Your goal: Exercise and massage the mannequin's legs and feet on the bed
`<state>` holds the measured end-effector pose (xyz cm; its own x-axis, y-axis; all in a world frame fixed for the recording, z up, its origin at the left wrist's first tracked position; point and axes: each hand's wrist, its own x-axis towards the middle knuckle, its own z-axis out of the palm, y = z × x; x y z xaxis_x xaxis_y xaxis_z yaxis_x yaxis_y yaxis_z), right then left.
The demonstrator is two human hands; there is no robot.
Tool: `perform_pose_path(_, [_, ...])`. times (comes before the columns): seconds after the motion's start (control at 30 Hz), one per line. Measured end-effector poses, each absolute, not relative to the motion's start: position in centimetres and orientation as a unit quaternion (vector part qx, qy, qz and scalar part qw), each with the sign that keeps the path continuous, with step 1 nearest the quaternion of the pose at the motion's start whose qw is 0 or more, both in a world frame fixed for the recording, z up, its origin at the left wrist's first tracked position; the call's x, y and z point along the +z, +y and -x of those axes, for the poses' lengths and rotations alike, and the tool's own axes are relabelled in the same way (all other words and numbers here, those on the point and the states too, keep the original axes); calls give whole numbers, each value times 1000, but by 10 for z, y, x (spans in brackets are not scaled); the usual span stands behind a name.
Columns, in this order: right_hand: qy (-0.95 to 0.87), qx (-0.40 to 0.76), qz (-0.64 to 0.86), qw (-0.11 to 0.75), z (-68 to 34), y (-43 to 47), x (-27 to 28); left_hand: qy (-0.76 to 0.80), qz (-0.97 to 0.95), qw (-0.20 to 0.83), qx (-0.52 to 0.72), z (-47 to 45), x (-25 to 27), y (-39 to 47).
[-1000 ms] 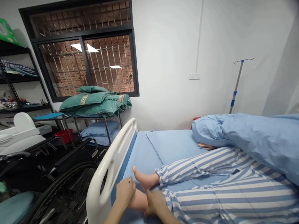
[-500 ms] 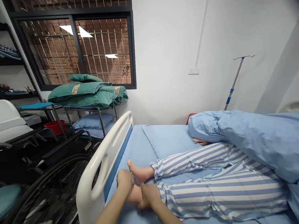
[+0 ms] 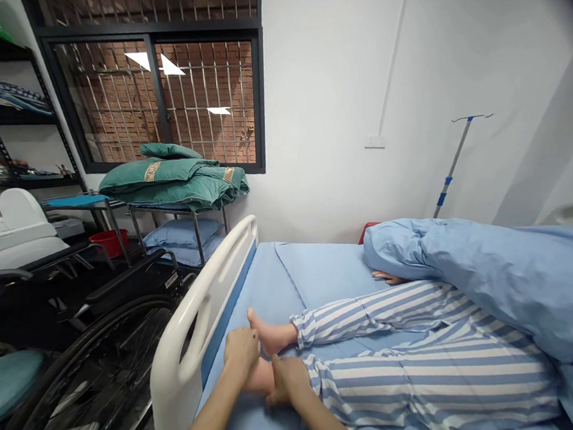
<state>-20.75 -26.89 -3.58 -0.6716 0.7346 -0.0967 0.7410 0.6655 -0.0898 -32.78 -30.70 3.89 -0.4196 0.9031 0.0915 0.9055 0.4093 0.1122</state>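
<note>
A person in blue-and-white striped trousers (image 3: 431, 376) lies on the bed, bare feet toward the footboard. My left hand (image 3: 241, 349) is closed over the front of the near foot (image 3: 260, 378), hiding its toes. Wrapped around the ankle of that same leg, just below the trouser cuff, is my right hand (image 3: 289, 380). The far foot (image 3: 273, 334) rests on the sheet with its toes up, close beside my hands. A blue quilt (image 3: 497, 270) covers the person's upper body; one hand of theirs (image 3: 387, 277) shows at its edge.
The white footboard (image 3: 199, 309) stands left of my hands. Beyond it is a wheelchair (image 3: 122, 350). Folded green quilts (image 3: 177, 177) lie on a rack under the window, with a red basin (image 3: 110, 244) nearby. An IV pole (image 3: 453, 167) rises behind the bed.
The view has shifted slightly, so the scene sits a little further right and lower. My left wrist looks slightly more bent; both hands keep their hold on the foot and ankle.
</note>
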Motion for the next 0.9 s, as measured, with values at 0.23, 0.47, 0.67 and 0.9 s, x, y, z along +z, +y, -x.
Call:
perform_pose_path(0.23, [912, -59, -406, 26, 207, -270, -34, -818, 571, 48, -51, 328, 45, -312])
perform_pose_path(0.47, [906, -63, -417, 25, 208, -270, -36, -847, 514, 98, -92, 328, 40, -321])
perform_pose_path(0.67, [906, -66, -418, 9, 205, -273, -34, -858, 435, 134, -236, 325, 13, -339])
perform_pose_path(0.9, [907, -64, -416, 17, 205, -275, -30, -856, 398, 98, -315, 323, 5, -342])
